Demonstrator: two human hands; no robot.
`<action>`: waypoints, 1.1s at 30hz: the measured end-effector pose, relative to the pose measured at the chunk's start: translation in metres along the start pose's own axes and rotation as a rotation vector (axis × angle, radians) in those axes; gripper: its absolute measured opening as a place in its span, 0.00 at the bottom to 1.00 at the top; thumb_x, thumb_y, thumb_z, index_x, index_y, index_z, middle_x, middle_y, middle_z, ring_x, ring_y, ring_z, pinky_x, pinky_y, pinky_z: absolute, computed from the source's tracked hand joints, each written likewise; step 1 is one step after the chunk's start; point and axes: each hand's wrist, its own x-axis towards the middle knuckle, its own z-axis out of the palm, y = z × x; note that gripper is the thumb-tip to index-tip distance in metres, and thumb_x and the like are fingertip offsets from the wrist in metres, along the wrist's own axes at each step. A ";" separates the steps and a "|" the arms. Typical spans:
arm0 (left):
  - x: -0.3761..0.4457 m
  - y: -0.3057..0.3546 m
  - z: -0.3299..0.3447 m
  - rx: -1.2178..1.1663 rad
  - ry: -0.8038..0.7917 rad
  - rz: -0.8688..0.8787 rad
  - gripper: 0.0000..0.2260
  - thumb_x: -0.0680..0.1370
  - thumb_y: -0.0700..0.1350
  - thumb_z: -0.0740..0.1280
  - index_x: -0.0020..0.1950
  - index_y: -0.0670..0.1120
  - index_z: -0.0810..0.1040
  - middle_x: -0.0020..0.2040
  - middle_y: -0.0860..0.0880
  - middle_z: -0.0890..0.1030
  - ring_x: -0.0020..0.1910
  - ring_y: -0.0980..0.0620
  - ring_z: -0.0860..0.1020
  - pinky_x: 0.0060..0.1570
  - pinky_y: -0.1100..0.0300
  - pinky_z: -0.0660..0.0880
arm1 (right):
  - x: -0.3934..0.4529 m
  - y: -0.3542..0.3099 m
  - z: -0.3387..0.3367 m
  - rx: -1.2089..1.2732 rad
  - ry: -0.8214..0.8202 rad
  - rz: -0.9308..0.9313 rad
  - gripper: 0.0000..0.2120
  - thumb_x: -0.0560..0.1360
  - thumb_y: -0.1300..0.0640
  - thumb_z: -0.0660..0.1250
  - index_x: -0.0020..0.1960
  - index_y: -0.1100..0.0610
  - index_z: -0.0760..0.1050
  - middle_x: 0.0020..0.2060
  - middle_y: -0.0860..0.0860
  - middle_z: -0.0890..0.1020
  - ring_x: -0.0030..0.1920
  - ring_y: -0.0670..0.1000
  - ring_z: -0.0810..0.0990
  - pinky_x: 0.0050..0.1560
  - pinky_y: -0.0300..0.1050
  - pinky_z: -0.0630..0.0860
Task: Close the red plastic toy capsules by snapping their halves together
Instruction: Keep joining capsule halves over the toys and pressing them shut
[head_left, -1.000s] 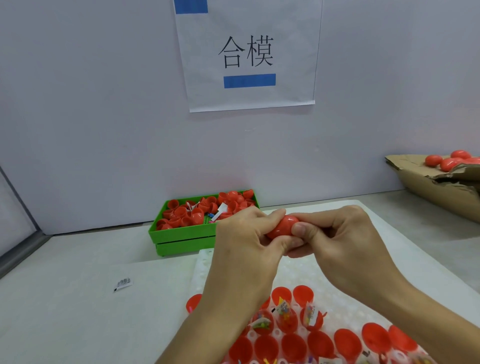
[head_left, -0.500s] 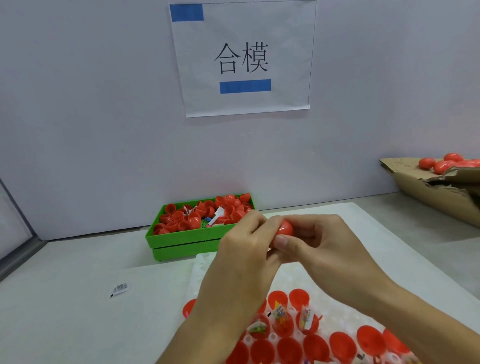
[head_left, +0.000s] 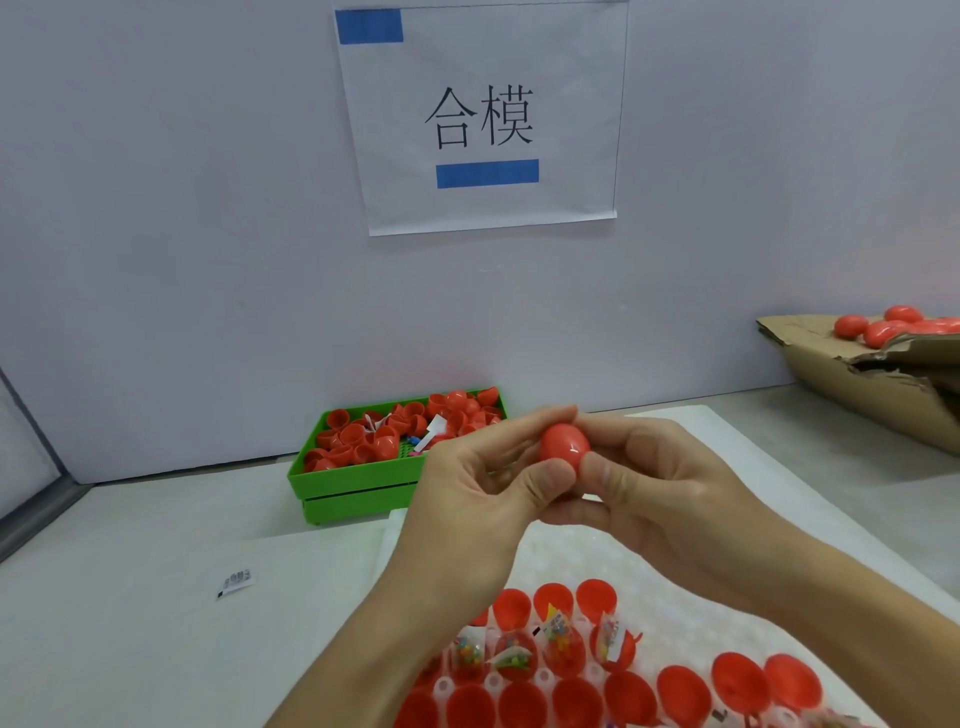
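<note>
A white wall (head_left: 208, 234) fills the back of the view, with a paper sign (head_left: 483, 119) taped to it bearing two printed characters and two blue bars. Below it lies a pale tabletop (head_left: 130, 597). A white dimpled holder tray (head_left: 675, 587) sits at the near side, and its sockets hold open red capsule halves (head_left: 737, 680), several with small packets of coloured bits inside. At the right edge a torn cardboard box (head_left: 857, 384) holds closed red capsules (head_left: 883, 330). Near the wall, left of centre, a green plastic crate (head_left: 353, 488) is heaped with loose red shells (head_left: 363, 444).

Above the holder tray, the left hand (head_left: 467, 499) and right hand (head_left: 670, 499) meet around one red capsule (head_left: 563, 449). It is egg-shaped, held in the air between the thumbs and fingertips of both hands, fingers curled about it. Its long axis appears to tilt from upper left to lower right, with a rounded end facing the camera; fingers hide the far end, so the direction cannot be told more closely. No seam gap shows on the visible surface.

A small printed sachet (head_left: 235, 583) lies alone on the tabletop to the left.
</note>
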 end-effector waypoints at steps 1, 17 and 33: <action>0.000 0.000 0.001 -0.002 0.021 0.012 0.17 0.72 0.46 0.70 0.60 0.50 0.82 0.52 0.53 0.86 0.54 0.54 0.84 0.52 0.59 0.81 | 0.000 0.000 0.000 -0.047 0.011 0.002 0.14 0.77 0.50 0.68 0.59 0.54 0.82 0.56 0.55 0.84 0.59 0.56 0.83 0.57 0.44 0.79; -0.003 -0.006 0.013 -0.155 0.163 0.051 0.11 0.72 0.45 0.68 0.52 0.48 0.86 0.47 0.45 0.87 0.48 0.46 0.86 0.46 0.52 0.83 | 0.002 0.004 0.008 -0.094 0.137 -0.034 0.19 0.74 0.44 0.67 0.55 0.58 0.84 0.49 0.61 0.86 0.50 0.61 0.86 0.49 0.45 0.82; -0.003 -0.003 0.012 0.485 0.279 0.194 0.16 0.70 0.44 0.78 0.55 0.60 0.83 0.58 0.61 0.77 0.60 0.62 0.75 0.52 0.69 0.76 | 0.001 0.000 0.000 0.124 0.226 0.223 0.22 0.75 0.47 0.66 0.60 0.64 0.78 0.55 0.66 0.82 0.54 0.64 0.83 0.52 0.55 0.82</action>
